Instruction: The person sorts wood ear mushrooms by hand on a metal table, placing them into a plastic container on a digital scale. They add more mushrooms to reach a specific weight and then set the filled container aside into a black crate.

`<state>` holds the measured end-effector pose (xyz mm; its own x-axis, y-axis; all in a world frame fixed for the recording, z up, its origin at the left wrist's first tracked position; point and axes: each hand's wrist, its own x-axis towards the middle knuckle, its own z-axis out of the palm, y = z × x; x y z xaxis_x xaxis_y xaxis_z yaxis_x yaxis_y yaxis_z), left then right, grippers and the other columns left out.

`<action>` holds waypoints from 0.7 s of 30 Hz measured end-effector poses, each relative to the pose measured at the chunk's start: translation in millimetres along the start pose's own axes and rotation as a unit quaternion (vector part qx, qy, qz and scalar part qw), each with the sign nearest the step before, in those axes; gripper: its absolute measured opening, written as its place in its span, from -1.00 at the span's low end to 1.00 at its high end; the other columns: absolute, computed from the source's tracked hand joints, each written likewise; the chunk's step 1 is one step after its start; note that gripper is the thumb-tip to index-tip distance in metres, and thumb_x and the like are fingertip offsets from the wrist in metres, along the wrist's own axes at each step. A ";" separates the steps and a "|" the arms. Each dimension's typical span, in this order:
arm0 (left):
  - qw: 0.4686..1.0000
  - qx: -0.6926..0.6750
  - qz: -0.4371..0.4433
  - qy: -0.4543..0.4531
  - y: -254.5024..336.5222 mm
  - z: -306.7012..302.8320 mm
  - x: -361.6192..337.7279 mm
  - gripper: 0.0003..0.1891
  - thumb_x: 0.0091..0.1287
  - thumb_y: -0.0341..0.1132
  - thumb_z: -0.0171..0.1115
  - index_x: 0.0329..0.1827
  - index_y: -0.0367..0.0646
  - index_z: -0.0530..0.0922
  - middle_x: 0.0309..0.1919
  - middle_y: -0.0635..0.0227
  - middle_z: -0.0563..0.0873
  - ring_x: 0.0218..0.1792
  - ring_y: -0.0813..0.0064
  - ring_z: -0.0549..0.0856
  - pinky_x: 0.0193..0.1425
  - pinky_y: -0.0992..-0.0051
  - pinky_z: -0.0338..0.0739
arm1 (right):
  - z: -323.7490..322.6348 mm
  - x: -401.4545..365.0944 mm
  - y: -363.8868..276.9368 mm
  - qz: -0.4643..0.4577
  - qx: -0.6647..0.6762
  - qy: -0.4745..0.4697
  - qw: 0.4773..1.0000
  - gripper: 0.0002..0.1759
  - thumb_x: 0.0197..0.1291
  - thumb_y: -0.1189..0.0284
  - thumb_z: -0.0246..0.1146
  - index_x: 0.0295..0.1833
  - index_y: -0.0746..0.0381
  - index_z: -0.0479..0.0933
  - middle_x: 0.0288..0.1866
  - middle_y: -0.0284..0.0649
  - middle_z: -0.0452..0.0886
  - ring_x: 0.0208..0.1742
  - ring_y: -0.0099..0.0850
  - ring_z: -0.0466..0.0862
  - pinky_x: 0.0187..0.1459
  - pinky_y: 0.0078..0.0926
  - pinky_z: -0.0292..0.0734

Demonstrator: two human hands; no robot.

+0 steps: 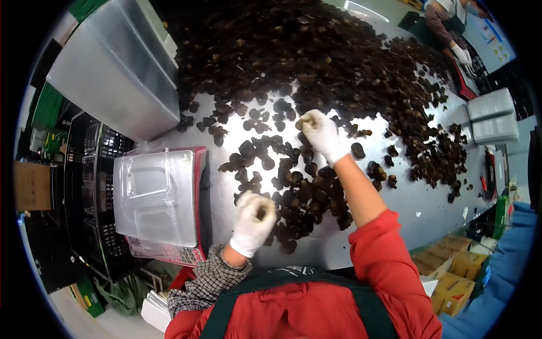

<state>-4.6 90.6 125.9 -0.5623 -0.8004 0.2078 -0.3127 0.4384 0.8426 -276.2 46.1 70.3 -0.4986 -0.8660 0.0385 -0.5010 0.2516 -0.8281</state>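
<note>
Dark brown, mushroom-like pieces (pixel 316 198) lie loose on a shiny metal table (pixel 226 192), with a large heap (pixel 271 45) of them at the back. My left hand (pixel 254 219), in a white glove, is curled with thumb and fingers together at the near left edge of the loose pieces; a dark spot shows inside the curl. Farther forward, my right hand (pixel 319 131), also gloved, is closed over the middle of the table, beside the heap's near edge. A small brownish piece shows at its fingertips.
On the left, a clear plastic tray (pixel 155 192) rests on a red scale (pixel 200 169), near stacked clear containers (pixel 113 68) and black crates (pixel 93 186). Clear boxes (pixel 494 116) stand at the right. A co-worker's gloved hand (pixel 460 55) is at the top right. Cardboard boxes (pixel 454 288) lie lower right.
</note>
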 end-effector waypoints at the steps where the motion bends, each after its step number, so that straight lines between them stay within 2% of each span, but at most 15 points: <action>1: 0.999 -0.009 0.030 -0.030 6.7 9.6 -2.9 -0.91 0.07 -0.57 0.29 -0.44 -0.20 0.55 -0.44 0.30 0.63 -0.34 0.33 0.59 -0.15 0.42 0.48 | -35.0 -24.5 -36.0 0.061 0.063 -0.005 0.996 -0.87 0.23 0.53 0.21 -0.11 0.26 0.54 -0.40 -0.39 0.56 -0.38 -0.67 0.49 -0.31 -0.67 0.45; 3: 0.990 -0.098 0.023 -0.097 32.9 33.7 -6.1 -0.90 0.07 -0.57 0.30 -0.42 -0.18 0.56 -0.43 0.30 0.64 -0.33 0.29 0.59 -0.12 0.38 0.48 | -90.5 -73.0 -40.3 0.045 0.131 0.020 0.990 -0.87 0.21 0.51 0.23 -0.14 0.28 0.53 -0.42 -0.40 0.53 -0.40 -0.63 0.47 -0.33 -0.61 0.42; 4: 0.980 -0.128 0.060 -0.139 42.1 50.0 -9.3 -0.90 0.08 -0.56 0.28 -0.38 -0.18 0.58 -0.39 0.28 0.64 -0.28 0.28 0.60 -0.10 0.35 0.49 | -122.7 -104.1 -28.3 0.057 -0.026 0.031 0.998 -0.86 0.21 0.52 0.22 -0.12 0.27 0.53 -0.40 -0.39 0.55 -0.39 -0.64 0.47 -0.33 -0.62 0.40; 5: 0.965 -0.151 0.102 -0.190 54.7 66.1 -15.7 -0.85 0.07 -0.57 0.23 -0.31 -0.16 0.61 -0.33 0.26 0.65 -0.19 0.24 0.60 -0.05 0.32 0.50 | -151.8 -141.2 -30.5 0.094 -0.019 0.054 0.994 -0.88 0.21 0.52 0.20 -0.14 0.27 0.56 -0.39 -0.36 0.59 -0.39 -0.65 0.46 -0.34 -0.63 0.39; 6: 0.929 -0.192 0.171 -0.267 63.8 85.4 -22.5 -0.77 0.06 -0.57 0.17 -0.22 -0.13 0.63 -0.22 0.24 0.64 -0.10 0.18 0.59 0.03 0.27 0.51 | -169.4 -182.6 -11.6 0.072 0.077 0.129 0.986 -0.91 0.22 0.49 0.20 -0.21 0.28 0.57 -0.40 -0.36 0.60 -0.40 -0.66 0.45 -0.36 -0.63 0.37; 7: 0.869 -0.263 0.208 -0.364 70.8 110.0 -36.9 -0.69 0.05 -0.59 0.12 -0.15 -0.12 0.63 -0.02 0.19 0.63 0.00 0.13 0.58 0.10 0.24 0.50 | -191.0 -224.3 -2.6 0.137 0.088 0.152 0.975 -0.90 0.24 0.49 0.20 -0.27 0.29 0.57 -0.39 -0.34 0.60 -0.40 -0.66 0.45 -0.36 -0.64 0.36; 9: 0.808 -0.304 0.299 -0.407 86.7 127.5 -57.6 -0.72 0.14 -0.53 0.14 -0.08 -0.13 0.62 0.17 0.13 0.56 0.04 0.11 0.59 0.11 0.24 0.51 | -237.0 -310.0 16.9 0.250 -0.064 0.086 0.962 -0.84 0.23 0.49 0.21 -0.13 0.31 0.60 -0.35 -0.24 0.64 -0.40 -0.58 0.51 -0.32 -0.62 0.41; 10: 0.781 -0.306 0.316 -0.443 92.9 127.7 -58.1 -0.74 0.18 -0.51 0.16 -0.07 -0.14 0.62 0.19 0.11 0.55 0.04 0.12 0.60 0.11 0.25 0.51 | -244.6 -361.5 45.8 0.210 -0.242 0.126 0.939 -0.74 0.19 0.47 0.19 -0.02 0.30 0.59 -0.27 -0.11 0.68 -0.25 -0.30 0.67 -0.14 -0.45 0.54; 11: 0.786 -0.282 0.329 -0.440 93.4 124.0 -43.9 -0.81 0.24 -0.43 0.20 -0.09 -0.16 0.62 0.10 0.13 0.61 0.01 0.16 0.62 0.09 0.28 0.52 | -245.5 -396.6 43.1 0.280 -0.398 0.133 0.863 -0.74 0.14 0.47 0.24 -0.03 0.27 0.61 -0.22 -0.07 0.65 -0.17 -0.17 0.66 -0.09 -0.38 0.55; 12: 0.804 -0.243 0.339 -0.425 88.0 118.7 -23.3 -0.86 0.24 -0.40 0.23 -0.17 -0.17 0.65 -0.07 0.19 0.68 -0.09 0.19 0.66 0.00 0.30 0.57 | -245.4 -426.2 57.4 0.228 -0.376 0.182 0.880 -0.79 0.13 0.50 0.26 -0.10 0.28 0.61 -0.23 -0.08 0.61 -0.15 -0.16 0.64 -0.07 -0.35 0.55; 13: 0.864 -0.227 0.258 -0.368 77.1 103.2 -4.7 -0.92 0.23 -0.40 0.27 -0.28 -0.19 0.66 -0.26 0.26 0.71 -0.26 0.26 0.69 -0.14 0.37 0.60 | -239.3 -444.9 72.1 0.236 -0.320 0.205 0.894 -0.82 0.12 0.52 0.27 -0.14 0.28 0.60 -0.26 -0.08 0.60 -0.17 -0.14 0.63 -0.08 -0.34 0.54; 15: 0.926 -0.197 -0.008 -0.322 54.0 79.8 27.0 -0.90 0.20 -0.32 0.32 -0.32 -0.16 0.67 -0.39 0.31 0.69 -0.33 0.46 0.66 -0.19 0.46 0.57 | -214.6 -446.6 87.8 0.217 -0.243 0.229 0.917 -0.90 0.12 0.53 0.28 -0.23 0.29 0.58 -0.31 -0.08 0.58 -0.21 -0.11 0.61 -0.12 -0.31 0.54; 18: 0.987 -0.117 0.004 -0.106 -14.8 57.6 82.1 -0.89 0.26 -0.36 0.26 -0.26 -0.23 0.64 -0.30 0.25 0.71 -0.26 0.48 0.65 -0.10 0.50 0.54 | -149.2 -384.1 81.4 0.111 -0.201 0.223 0.947 -0.91 0.12 0.61 0.22 -0.24 0.27 0.55 -0.32 -0.05 0.57 -0.27 -0.07 0.59 -0.16 -0.27 0.52; 19: 0.996 -0.066 -0.004 -0.066 -33.6 46.5 103.5 -0.88 0.26 -0.37 0.25 -0.24 -0.22 0.64 -0.28 0.25 0.71 -0.24 0.45 0.66 -0.07 0.49 0.54 | -133.4 -362.4 77.8 0.048 -0.205 0.218 0.953 -0.94 0.19 0.58 0.21 -0.21 0.28 0.56 -0.36 -0.13 0.54 -0.36 -0.22 0.57 -0.25 -0.40 0.50; 21: 0.999 0.044 -0.016 -0.006 -56.0 25.4 144.2 -0.82 0.26 -0.38 0.25 -0.11 -0.18 0.66 -0.16 0.18 0.74 -0.12 0.28 0.70 0.05 0.43 0.53 | -110.2 -331.8 69.6 0.079 -0.166 0.183 0.966 -0.89 0.19 0.58 0.20 -0.17 0.26 0.56 -0.24 -0.08 0.60 -0.29 -0.23 0.63 -0.23 -0.40 0.52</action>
